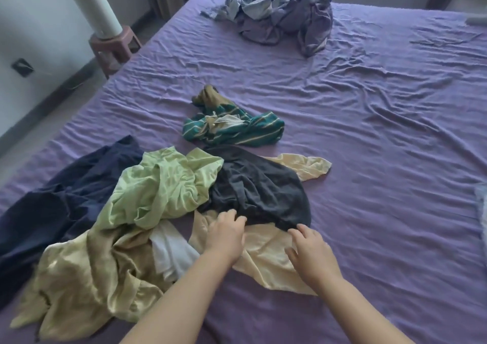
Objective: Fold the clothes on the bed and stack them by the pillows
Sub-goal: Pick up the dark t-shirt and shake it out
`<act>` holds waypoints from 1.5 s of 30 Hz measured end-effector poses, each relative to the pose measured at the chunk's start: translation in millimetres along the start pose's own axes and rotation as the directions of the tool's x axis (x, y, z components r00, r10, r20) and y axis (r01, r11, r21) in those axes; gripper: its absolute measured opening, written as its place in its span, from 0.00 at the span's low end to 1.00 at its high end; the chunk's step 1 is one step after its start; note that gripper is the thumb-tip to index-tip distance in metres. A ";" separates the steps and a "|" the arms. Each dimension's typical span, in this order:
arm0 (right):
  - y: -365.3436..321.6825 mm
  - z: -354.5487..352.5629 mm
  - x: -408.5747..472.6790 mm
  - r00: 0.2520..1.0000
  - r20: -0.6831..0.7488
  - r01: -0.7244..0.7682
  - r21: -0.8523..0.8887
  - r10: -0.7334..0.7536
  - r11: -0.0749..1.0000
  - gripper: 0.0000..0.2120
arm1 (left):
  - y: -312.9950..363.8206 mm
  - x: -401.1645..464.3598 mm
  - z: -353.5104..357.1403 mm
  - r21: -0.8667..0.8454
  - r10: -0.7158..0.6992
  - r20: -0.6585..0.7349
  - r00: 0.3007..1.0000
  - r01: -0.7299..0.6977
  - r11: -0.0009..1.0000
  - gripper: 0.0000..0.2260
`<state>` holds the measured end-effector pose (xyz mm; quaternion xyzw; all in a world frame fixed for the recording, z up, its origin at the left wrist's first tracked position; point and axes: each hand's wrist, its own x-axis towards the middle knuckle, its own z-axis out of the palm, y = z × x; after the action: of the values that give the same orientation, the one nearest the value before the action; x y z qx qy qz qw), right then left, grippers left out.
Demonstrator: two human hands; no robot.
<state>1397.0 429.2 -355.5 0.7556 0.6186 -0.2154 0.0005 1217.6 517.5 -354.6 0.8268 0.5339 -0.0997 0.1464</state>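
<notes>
Clothes lie loose across the near half of the bed (369,132), which wears a creased purple sheet; from my seat I see both hands reaching in over the heap. My left hand (225,234) rests on the near edge of a dark grey garment (255,188), its fingers (237,218) bent down onto the cloth, though I cannot tell whether they pinch it or only touch it; my right hand (309,248) sits just beside the same garment's near right corner, its fingers (303,231) slightly spread and lying on a pale cream garment (263,254) that runs under the grey one and shows again beyond it. Touching the grey garment on the left is a light green shirt (163,185); nearer me lies an olive-yellow garment (87,277) with a white piece (171,254) tucked against it; a navy garment (66,193) spreads at the far left. Beyond the heap, apart from it, sits a green striped shirt (237,127). At the far end of the bed a crumpled grey-purple blanket (284,14) is bunched; a stool (116,45) stands beside the bed.
</notes>
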 end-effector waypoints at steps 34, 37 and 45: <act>26.0 -310.8 -180.7 0.882 -0.464 0.309 0.700 0.081 0.643 0.09 | 140.2 -133.5 -265.1 -0.787 -0.117 -0.420 0.900 -0.298 0.540 0.04; 29.3 -348.1 -226.2 0.867 -0.489 0.373 0.764 0.094 0.527 0.07 | 179.2 -173.4 -286.9 -0.822 -0.076 -0.417 0.906 -0.340 0.457 0.01; 49.6 -404.2 -325.4 0.847 -0.522 0.434 0.789 0.102 0.434 0.05 | 278.9 -264.6 -304.3 -0.816 0.341 -0.310 0.887 -0.432 0.384 0.10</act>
<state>1528.6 221.4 104.1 0.6014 0.4647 -0.3026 -0.5751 1366.1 289.7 53.4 0.7418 0.3077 0.2576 0.5373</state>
